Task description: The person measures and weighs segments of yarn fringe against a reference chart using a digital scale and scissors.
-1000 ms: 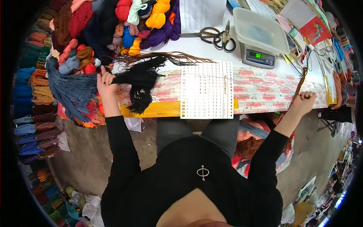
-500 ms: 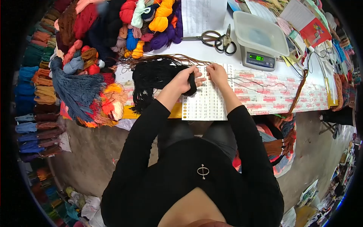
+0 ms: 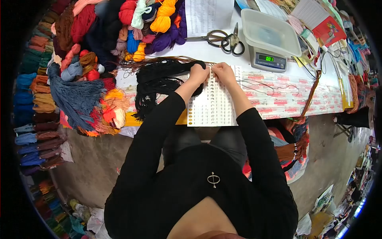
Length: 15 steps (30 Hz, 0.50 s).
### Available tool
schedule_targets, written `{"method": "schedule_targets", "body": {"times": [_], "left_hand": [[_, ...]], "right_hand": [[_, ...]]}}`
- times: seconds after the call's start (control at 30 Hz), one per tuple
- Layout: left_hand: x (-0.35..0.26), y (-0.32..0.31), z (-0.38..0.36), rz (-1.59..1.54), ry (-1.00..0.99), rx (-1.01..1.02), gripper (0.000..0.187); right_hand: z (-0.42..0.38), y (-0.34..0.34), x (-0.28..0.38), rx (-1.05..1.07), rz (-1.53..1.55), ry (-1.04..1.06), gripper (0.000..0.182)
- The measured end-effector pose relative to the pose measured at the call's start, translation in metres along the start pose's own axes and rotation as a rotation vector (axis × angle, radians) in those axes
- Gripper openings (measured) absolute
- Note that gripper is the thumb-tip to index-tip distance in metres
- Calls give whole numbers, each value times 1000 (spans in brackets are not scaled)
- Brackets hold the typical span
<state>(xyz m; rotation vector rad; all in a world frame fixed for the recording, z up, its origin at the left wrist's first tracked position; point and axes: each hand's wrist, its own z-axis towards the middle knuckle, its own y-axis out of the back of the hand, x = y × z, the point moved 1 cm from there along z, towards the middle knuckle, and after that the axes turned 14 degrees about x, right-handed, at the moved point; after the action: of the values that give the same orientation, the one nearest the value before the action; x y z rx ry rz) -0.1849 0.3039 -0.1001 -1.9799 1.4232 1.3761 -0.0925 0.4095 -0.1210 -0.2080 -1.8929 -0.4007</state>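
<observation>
From my remote seat, through the head view, I have both hands close together over the upper part of the white card with rows of holes [image 3: 213, 105]. The card lies at the front edge of the tabletop [image 3: 225, 57], near the middle, its lower end reaching that edge.

My left hand [image 3: 198, 75] has its fingers curled in, holding one end of the black yarn [image 3: 155, 77]. The rest of that yarn spreads loosely leftward from the card, its cut-looking ends drooping toward the front edge. My right hand [image 3: 223, 74] has its fingertips drawn narrowly together at the card, just beside the left; I cannot tell whether a strand sits between them.

Long brown strands [image 3: 169, 59] run behind the black yarn. Right of the card, a thin dark strand [image 3: 264, 88] lies on the printed covering [image 3: 286, 103], and farther toward the right edge hangs a twisted brown cord [image 3: 312, 95].

Behind the card I see two pairs of scissors [image 3: 223, 40], then a scale [image 3: 268, 60] reading 0.01 with a clear tray [image 3: 270, 34] on top. Colored skeins [image 3: 163, 20] crowd the back left, and blue-gray yarn [image 3: 77, 95] drapes over the front left corner.
</observation>
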Motion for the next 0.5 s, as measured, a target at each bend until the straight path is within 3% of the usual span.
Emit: {"method": "schedule_targets", "body": {"times": [0.07,0.13,0.17,0.23,0.33,0.43,0.5], "left_hand": [[5,16,-2,99,-82,-4,31],[-15,41,-27,-202,-9,91,24],[-7,56,-20,-638,-55,218,19],[-9,83,-25,-1177,-213,559,19],[-9,59,-29,-756,-216,444,26],[7,11,-22,-177,-29,361,12],[7,14,-23,-140,-110,209,19]], "right_hand": [[-3,-2,4,-5,-9,3,19],[-7,-3,6,5,-63,-23,19],[-8,-4,7,9,-51,-20,19],[-7,-2,8,22,-37,-13,17],[-2,2,2,122,173,24,17],[-6,4,8,170,327,25,15],[-6,4,7,151,160,16,16]]}}
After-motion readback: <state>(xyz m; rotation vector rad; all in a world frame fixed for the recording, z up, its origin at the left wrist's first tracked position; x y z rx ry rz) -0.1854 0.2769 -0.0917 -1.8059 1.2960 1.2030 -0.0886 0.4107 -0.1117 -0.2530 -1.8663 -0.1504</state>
